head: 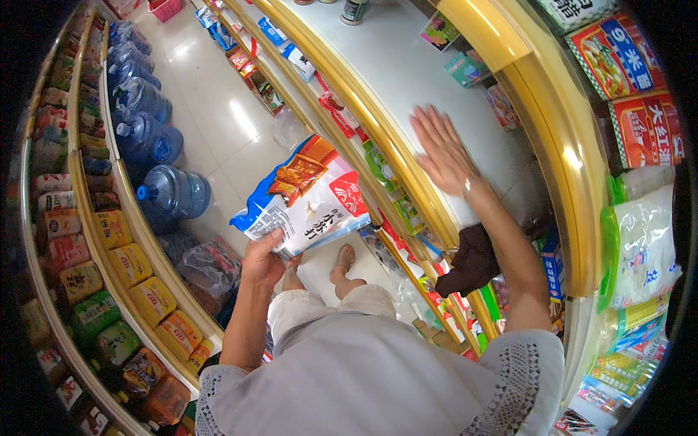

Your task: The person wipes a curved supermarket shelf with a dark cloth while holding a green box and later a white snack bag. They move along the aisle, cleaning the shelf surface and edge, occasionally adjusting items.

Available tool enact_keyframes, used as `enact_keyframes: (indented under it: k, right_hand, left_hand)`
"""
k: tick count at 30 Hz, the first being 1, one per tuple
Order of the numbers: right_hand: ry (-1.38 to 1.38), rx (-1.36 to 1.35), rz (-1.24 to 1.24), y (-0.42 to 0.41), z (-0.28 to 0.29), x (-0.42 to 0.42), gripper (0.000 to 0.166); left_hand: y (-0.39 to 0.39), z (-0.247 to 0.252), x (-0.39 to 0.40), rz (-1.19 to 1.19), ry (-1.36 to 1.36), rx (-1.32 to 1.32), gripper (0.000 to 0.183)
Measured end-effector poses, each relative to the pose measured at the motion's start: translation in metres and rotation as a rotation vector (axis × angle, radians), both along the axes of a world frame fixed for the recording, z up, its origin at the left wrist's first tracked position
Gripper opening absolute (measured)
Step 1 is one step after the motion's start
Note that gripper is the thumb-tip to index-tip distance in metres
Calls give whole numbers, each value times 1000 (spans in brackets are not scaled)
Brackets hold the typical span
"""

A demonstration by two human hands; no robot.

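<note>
My left hand (263, 262) holds a white, blue and red plastic food packet (311, 210) by its lower left corner, in front of my legs. The packet bears writing and a picture of brown food. My right hand (444, 155) is slightly blurred and holds nothing. It is stretched flat over a white shelf (376, 60) with yellow edging, its fingers a little apart. Whether the palm touches the shelf cannot be made out. Below that forearm, a dark brown cloth (471, 259) hangs over the shelf's edge.
Large blue water bottles (174, 191) line the tiled floor (218, 120) at left, beside shelves of yellow packages (152, 300). A jar (354, 11) stands on the white shelf's far part. Red boxes (646, 131) and bagged goods (641, 250) fill the right shelf.
</note>
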State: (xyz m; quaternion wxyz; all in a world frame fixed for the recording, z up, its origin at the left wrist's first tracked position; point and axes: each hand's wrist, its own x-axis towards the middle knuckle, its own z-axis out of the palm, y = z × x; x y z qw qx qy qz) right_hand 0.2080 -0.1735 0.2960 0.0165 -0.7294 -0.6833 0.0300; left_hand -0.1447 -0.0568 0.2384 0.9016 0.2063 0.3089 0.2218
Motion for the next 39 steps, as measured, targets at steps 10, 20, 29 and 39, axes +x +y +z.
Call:
enact_keyframes:
  k: [10, 20, 29, 39]
  right_hand:
    - [-51, 200, -61, 120, -38, 22, 55]
    - [127, 82, -324, -20, -9, 17, 55]
    - [114, 139, -358, -33, -25, 17, 57]
    - [172, -92, -440, -29, -2, 7, 57]
  left_hand:
    - [8, 12, 11, 80, -50, 134, 36]
    - [75, 96, 115, 66, -26, 583, 26]
    - [83, 103, 167, 10, -32, 775, 15]
    - [89, 86, 181, 65, 78, 935, 10]
